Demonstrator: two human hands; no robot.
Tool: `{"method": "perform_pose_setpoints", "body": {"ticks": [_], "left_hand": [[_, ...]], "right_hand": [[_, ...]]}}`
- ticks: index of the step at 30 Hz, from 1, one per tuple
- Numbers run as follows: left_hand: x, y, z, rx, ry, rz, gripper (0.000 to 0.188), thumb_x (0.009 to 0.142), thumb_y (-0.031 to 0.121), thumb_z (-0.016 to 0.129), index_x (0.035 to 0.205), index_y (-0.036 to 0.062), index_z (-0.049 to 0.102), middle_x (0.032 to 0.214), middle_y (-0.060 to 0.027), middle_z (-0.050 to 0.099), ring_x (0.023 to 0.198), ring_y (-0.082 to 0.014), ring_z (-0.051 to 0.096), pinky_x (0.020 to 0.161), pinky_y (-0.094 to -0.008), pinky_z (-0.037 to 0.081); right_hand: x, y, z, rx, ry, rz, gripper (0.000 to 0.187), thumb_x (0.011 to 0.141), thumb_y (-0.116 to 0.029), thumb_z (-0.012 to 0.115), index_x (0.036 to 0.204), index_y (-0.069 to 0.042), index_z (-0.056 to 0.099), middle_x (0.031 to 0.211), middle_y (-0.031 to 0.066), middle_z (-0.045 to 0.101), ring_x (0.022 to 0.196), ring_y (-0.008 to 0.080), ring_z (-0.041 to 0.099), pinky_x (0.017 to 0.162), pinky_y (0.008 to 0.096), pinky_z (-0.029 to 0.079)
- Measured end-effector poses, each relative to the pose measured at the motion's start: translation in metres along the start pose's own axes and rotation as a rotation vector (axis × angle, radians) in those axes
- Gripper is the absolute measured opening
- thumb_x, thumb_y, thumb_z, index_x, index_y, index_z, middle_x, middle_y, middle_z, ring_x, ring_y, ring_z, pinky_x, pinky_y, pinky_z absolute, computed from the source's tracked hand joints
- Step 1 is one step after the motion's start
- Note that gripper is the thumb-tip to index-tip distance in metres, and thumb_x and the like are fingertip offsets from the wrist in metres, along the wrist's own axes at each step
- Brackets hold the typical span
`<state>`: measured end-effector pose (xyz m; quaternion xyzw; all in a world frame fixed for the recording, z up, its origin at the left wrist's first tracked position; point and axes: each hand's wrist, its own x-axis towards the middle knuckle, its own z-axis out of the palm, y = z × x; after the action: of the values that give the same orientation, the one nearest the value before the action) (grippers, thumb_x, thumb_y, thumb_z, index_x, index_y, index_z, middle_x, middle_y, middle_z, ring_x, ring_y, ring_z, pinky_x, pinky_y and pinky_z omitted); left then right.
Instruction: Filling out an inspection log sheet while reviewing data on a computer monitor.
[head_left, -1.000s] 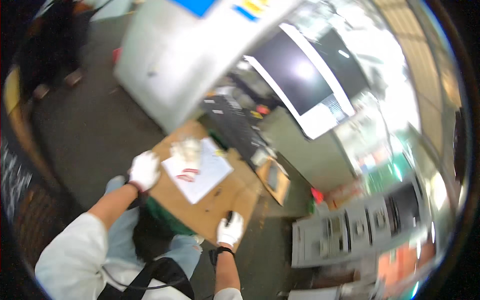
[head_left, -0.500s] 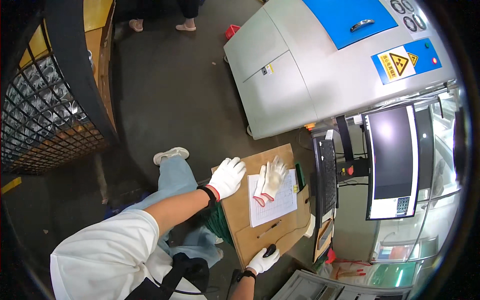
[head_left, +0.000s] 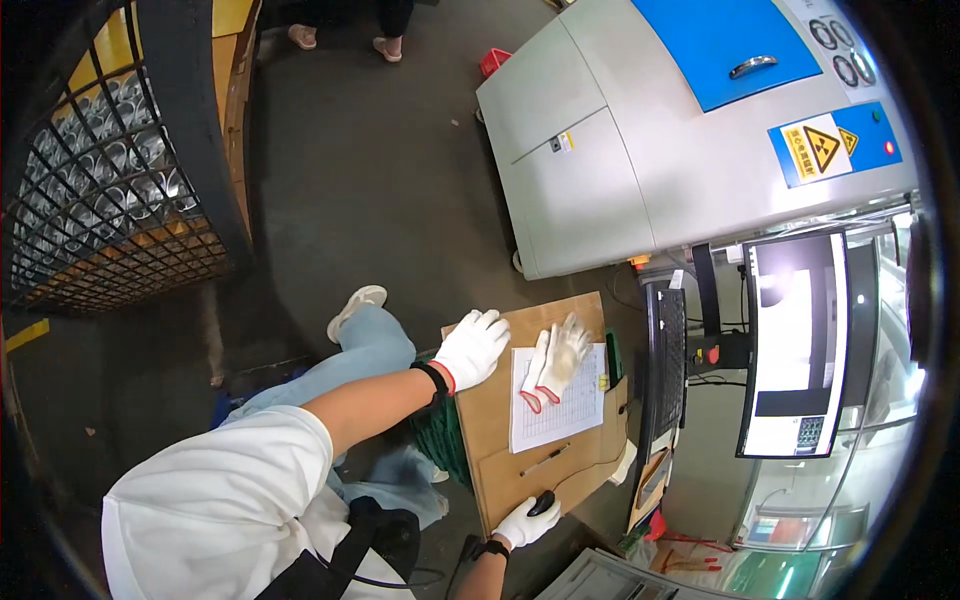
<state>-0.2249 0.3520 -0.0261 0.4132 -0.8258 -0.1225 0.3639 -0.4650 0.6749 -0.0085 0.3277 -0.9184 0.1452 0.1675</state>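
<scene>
At the lower centre of the frame, the gloved right hand [head_left: 524, 523] rests on the near corner of a brown board [head_left: 490, 430], its fingers curled over a black mouse [head_left: 541, 503]; whether a button is being pressed cannot be told. The gloved left hand [head_left: 473, 348], near the middle, lies on the board's left edge with fingers extended and slightly bent, gripping nothing visible.

Between the hands, a pen [head_left: 545, 459] lies loose just beside a stack of ruled sheets [head_left: 535, 430]. Spare white gloves [head_left: 562, 362] with red cuffs lie across the top sheet. The ruled table is too small to read, so how much of it is filled in cannot be told.

Right of the board stands a black keyboard [head_left: 665, 360], untouched. Beyond it, at the right, a monitor [head_left: 795, 345] shows a bright picture with dark areas. The on-screen work therefore seems under way, with mouse in hand and a picture up, while no writing is in progress; nothing marks it as finished.

Farther off, at the upper right, a pale machine cabinet [head_left: 570, 200] has its blue door [head_left: 735, 45] apparently closed. At the upper left, a black mesh cage [head_left: 110, 230] holds shiny round pieces [head_left: 110, 160].
</scene>
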Motion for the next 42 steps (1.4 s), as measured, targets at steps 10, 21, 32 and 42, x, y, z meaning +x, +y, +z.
{"method": "perform_pose_setpoints", "body": {"ticks": [10, 21, 32, 42], "left_hand": [[-0.003, 0.003, -0.009, 0.001, -0.085, -0.017, 0.045, 0.076, 0.019, 0.069, 0.117, 0.0036, 0.065, 0.125, -0.0118, 0.058, 0.126, -0.0319, 0.050, 0.105, -0.0454, 0.041], [0.015, 0.009, -0.009, -0.040, -0.037, 0.062, 0.042, 0.077, 0.015, 0.066, 0.117, 0.0062, 0.062, 0.125, -0.0126, 0.060, 0.125, -0.0336, 0.052, 0.103, -0.0470, 0.044], [-0.006, 0.004, -0.009, 0.051, -0.119, 0.074, 0.042, 0.081, 0.011, 0.063, 0.121, 0.0038, 0.061, 0.131, -0.0152, 0.058, 0.131, -0.0379, 0.049, 0.109, -0.0477, 0.040], [0.007, -0.005, 0.016, 0.174, -0.193, 0.027, 0.039, 0.076, 0.015, 0.070, 0.113, 0.0061, 0.062, 0.128, -0.0110, 0.055, 0.123, -0.0330, 0.051, 0.102, -0.0461, 0.042]], "right_hand": [[-0.006, -0.004, -0.006, 0.042, 0.016, 0.015, 0.055, 0.084, -0.010, 0.069, 0.136, -0.001, 0.054, 0.140, 0.0243, 0.052, 0.128, 0.0419, 0.051, 0.108, 0.0465, 0.043], [0.007, -0.006, -0.012, 0.050, 0.057, -0.014, 0.054, 0.082, -0.014, 0.071, 0.132, -0.001, 0.055, 0.135, 0.0250, 0.055, 0.122, 0.0436, 0.054, 0.106, 0.0489, 0.043], [-0.011, -0.006, -0.009, -0.033, 0.008, 0.083, 0.059, 0.084, -0.037, 0.070, 0.137, -0.017, 0.055, 0.137, 0.0154, 0.057, 0.117, 0.0394, 0.059, 0.098, 0.0504, 0.048], [-0.006, -0.005, -0.014, -0.008, 0.045, 0.069, 0.052, 0.086, -0.035, 0.067, 0.135, -0.019, 0.057, 0.136, 0.0106, 0.058, 0.108, 0.0369, 0.063, 0.091, 0.0485, 0.051]]}}
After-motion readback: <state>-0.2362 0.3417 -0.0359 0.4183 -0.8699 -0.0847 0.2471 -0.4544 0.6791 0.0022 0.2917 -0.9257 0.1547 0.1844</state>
